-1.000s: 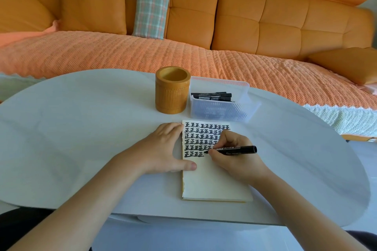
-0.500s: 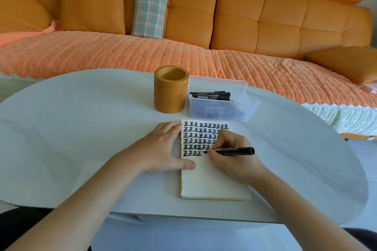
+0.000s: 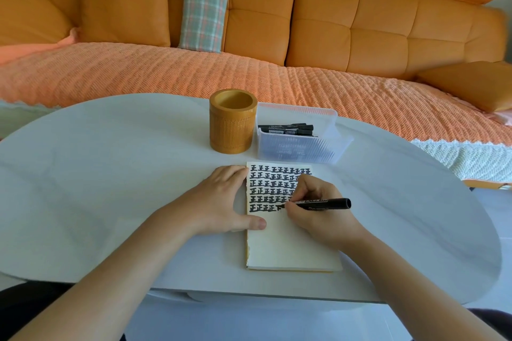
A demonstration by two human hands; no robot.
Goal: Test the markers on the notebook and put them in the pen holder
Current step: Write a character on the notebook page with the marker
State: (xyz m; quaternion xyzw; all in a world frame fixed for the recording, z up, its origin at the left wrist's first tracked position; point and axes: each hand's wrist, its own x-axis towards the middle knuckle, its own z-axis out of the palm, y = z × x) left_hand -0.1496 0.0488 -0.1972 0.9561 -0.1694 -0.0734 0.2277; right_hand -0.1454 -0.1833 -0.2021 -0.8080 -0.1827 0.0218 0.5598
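Testing underway. Notebook (image 3: 291, 243) lies open on the white table (image 3: 110, 174); five full rows of black tally-like characters fill its far part, and a sixth row is partly done, with the near half of the page blank. Right hand (image 3: 318, 213) grasps a black marker (image 3: 324, 202) in a writing pinch, tip on the page at the end of that sixth row, barrel pointing off the notebook's right edge. Left hand (image 3: 221, 202) lies flat and relaxed on the notebook's left edge, thumb pressing the paper, holding nothing. Beyond the notebook's far left corner stands the wooden pen holder (image 3: 232, 122); no marker shows above its rim, so by my reading nothing is stowed yet. Just past the notebook's far edge sits a clear plastic bin (image 3: 299, 147) with several black markers (image 3: 288, 129) lying in it, presumably awaiting test. Judgement: early stage; this marker must go in the holder, then the rest. Against a second ago: the tip sits slightly further right along the sixth row, and a new partial character has appeared there; left hand unchanged.
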